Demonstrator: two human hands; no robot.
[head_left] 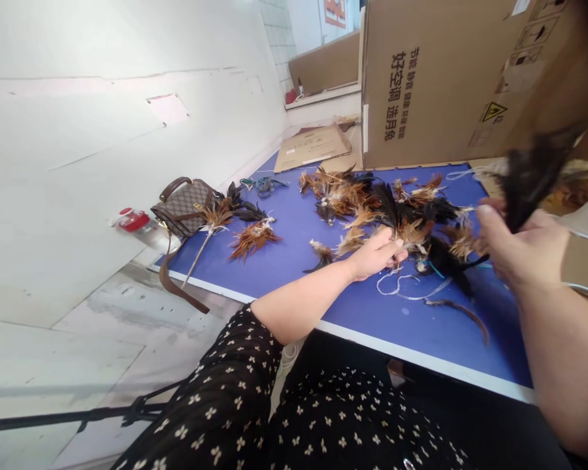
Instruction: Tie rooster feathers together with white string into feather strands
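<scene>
A white wall fills the left, cut off by the picture's edge. The cardboard box [451, 98] runs out of view at the top, and its right side sinks into a dark blur. Below it is the blue table [294, 267], partly hidden by the left arm. A heap of brown and black feathers [343, 189] covers its middle, so tangled that single bunches are hard to tell apart. The handbag [189, 207] is at the table's far left end. A bunch of black feathers [532, 173], blurred, rises from the right hand [524, 245], whose fingers are closed round its base; the stems are hidden. The left hand [375, 254] is at the heap's near edge, fingers drawn together; whether they pinch any stem, I cannot tell. Beside the handbag, the bottle [149, 232] has a red cap and a see-through body with hazy edges. Thin white string [396, 287] loops near the left hand.
</scene>
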